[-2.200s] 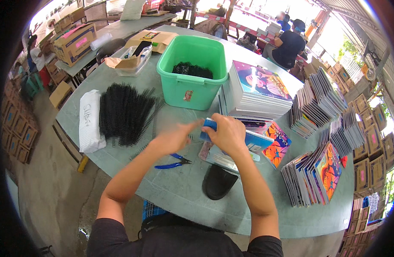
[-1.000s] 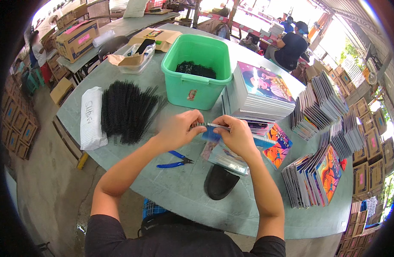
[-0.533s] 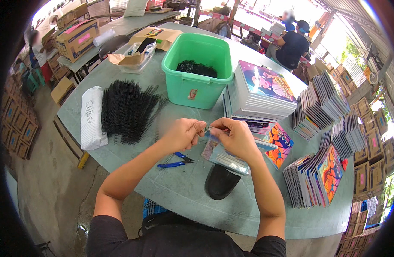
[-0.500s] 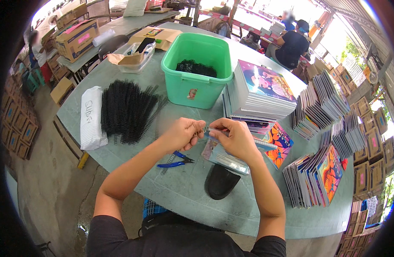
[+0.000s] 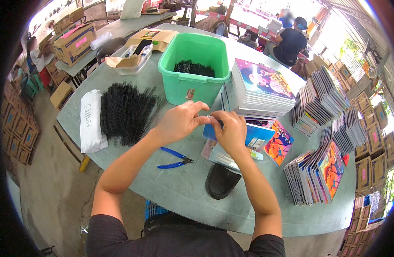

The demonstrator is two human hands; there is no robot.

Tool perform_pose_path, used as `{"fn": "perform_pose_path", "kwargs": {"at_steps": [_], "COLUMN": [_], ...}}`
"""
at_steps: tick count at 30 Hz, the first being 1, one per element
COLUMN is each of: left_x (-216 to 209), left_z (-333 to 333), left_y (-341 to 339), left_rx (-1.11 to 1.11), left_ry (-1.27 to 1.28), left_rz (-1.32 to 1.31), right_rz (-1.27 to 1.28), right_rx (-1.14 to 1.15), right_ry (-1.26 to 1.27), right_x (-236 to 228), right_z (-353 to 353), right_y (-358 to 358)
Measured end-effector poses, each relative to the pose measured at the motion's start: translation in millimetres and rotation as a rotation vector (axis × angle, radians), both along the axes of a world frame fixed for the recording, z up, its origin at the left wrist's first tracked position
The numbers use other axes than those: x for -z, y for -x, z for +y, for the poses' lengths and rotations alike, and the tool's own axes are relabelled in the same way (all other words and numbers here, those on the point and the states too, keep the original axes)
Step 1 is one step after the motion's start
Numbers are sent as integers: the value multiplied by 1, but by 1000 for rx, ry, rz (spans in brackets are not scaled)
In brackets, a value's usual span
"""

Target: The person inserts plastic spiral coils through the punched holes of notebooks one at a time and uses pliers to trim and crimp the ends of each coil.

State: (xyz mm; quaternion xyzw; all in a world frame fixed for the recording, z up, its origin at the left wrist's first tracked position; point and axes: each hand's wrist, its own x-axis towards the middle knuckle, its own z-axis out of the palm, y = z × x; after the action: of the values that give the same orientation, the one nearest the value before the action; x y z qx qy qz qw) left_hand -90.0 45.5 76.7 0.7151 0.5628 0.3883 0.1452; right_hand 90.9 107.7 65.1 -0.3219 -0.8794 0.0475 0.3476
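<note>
My right hand (image 5: pixel 228 130) grips a blue-covered notebook (image 5: pixel 252 136) by its upper left part, fingers over the edge. My left hand (image 5: pixel 178 123) meets it at that corner, thumb and forefinger brought together; what they pinch is too small to make out. Beneath the notebook lies a clear-wrapped stack (image 5: pixel 225 155), partly hidden by my right arm. Blue-handled cutting pliers (image 5: pixel 174 159) rest on the table below my left hand. A black, rounded pad-like object (image 5: pixel 222 181) sits nearer me.
A green tub (image 5: pixel 192 88) holds black coils; a heap of black spiral coils (image 5: pixel 126 112) lies left, beside a white packet (image 5: pixel 92 122). Notebook stacks (image 5: pixel 265 100) and bound notebooks (image 5: pixel 312 173) stand right. A plastic container (image 5: pixel 135 60) is behind. A person (image 5: pixel 291 43) sits farther off.
Both hands have risen slightly, and the notebook has tilted up, showing its blue cover. The coil between my hands and the one under the pliers no longer show.
</note>
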Motion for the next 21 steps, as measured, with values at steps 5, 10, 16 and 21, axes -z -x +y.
{"fn": "perform_pose_path", "kwargs": {"at_steps": [5, 10, 16, 21], "left_x": [-6, -3, 12, -5], "left_z": [0, 0, 1, 12], "left_y": [8, -4, -14, 9], "left_rx": [70, -55, -102, 97], "left_ry": [-38, 169, -246, 480], "left_rz": [-52, 0, 127, -320], "right_rz": [46, -19, 18, -40], "right_rx": [-25, -25, -28, -82], "right_ry": [66, 53, 17, -32], "right_x": [3, -3, -4, -1], "right_z": [2, -3, -6, -1], "right_y": [-4, -6, -4, -8]}}
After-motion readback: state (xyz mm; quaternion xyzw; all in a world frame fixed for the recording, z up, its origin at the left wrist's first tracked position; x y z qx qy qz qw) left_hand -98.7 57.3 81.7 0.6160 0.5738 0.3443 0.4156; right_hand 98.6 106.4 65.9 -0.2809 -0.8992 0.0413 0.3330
